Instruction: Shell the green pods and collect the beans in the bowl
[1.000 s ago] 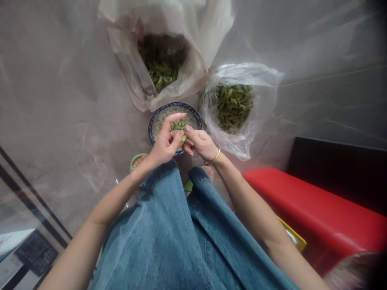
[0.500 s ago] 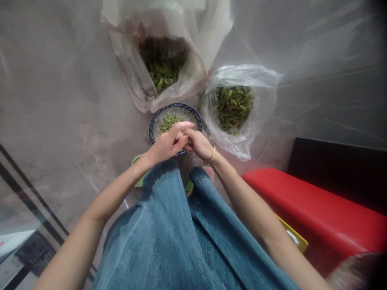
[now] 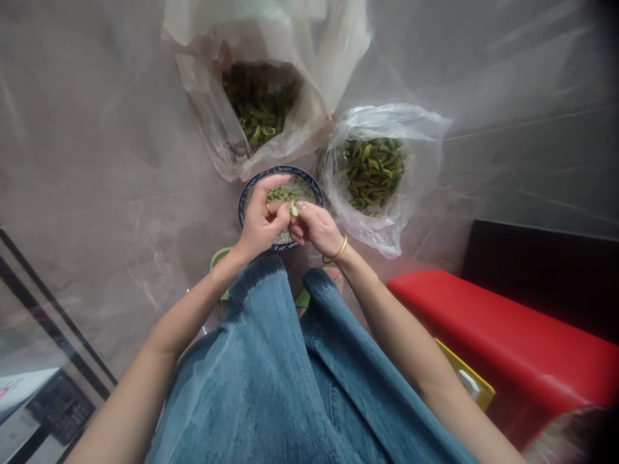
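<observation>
Head view: I see left hand and right hand pinching a pod over the bowl, both grips narrow on it! Light, I'd judge, soft-skinned, maybe slippery; I'd favour its ends, gently.

Readable text: none | white box at lower left: pink marking, not legible | dark panel near it: marks too blurred for reading

Dish on the floor, beans in it, first bag past its far edge, second bag beside its right edge, pods in both bags
</observation>
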The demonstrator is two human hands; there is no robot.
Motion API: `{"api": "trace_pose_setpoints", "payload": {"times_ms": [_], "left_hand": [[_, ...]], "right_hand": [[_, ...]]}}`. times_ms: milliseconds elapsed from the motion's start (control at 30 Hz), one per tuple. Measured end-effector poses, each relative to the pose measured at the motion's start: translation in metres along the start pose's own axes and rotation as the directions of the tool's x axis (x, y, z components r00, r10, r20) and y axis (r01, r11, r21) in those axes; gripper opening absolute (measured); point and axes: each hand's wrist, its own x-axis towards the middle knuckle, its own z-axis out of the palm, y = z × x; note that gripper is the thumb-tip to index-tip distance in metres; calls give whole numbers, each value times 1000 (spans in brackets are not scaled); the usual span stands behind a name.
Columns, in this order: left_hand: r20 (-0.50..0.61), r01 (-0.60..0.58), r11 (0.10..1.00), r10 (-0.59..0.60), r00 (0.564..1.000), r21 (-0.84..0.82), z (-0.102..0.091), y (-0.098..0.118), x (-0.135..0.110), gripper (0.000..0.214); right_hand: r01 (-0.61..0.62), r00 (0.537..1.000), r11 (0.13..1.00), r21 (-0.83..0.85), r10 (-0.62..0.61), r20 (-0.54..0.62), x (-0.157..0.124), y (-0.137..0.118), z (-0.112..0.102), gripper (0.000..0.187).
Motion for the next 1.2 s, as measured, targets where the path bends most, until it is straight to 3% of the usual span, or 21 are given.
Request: {"api": "trace_pose_setpoints", "payload": {"times_ms": [133,233,333,400,533,800,1000,1200], "left_hand": [[-227,24,999,-30,973,-29,10,-5,1,39],[-227,31,995,-10,974,92,11,-11,-3,41],[-181,38,983,-5,983,178,6,-10,-7,40],[-170,52,978,-17,985,201,2,-9,-8,43],[-142,43,964,-5,990,264,-4,-10,-5,47],[-94,-42,935,81,992,352,-7,-18,1,43],[54,-141,821,134,990,553,-18,-17,6,47],[61,-207,810,208,976,549,-24,-17,7,49]], "right_hand": [[48,995,994,-97,-56,-87,3,7,2,48],[86,978,940,-331,-143,-153,4,12,-1,45],[114,955,796,-594,-253,-156,4,14,-4,38],[123,951,719,-684,-283,-126,4,14,-4,33],[135,950,673,-728,-296,-97,4,15,-2,30],[168,956,687,-707,-288,-53,3,17,-7,31],[247,936,535,-808,-349,55,7,30,-18,25],[289,910,451,-845,-403,96,11,40,-26,31]]}}
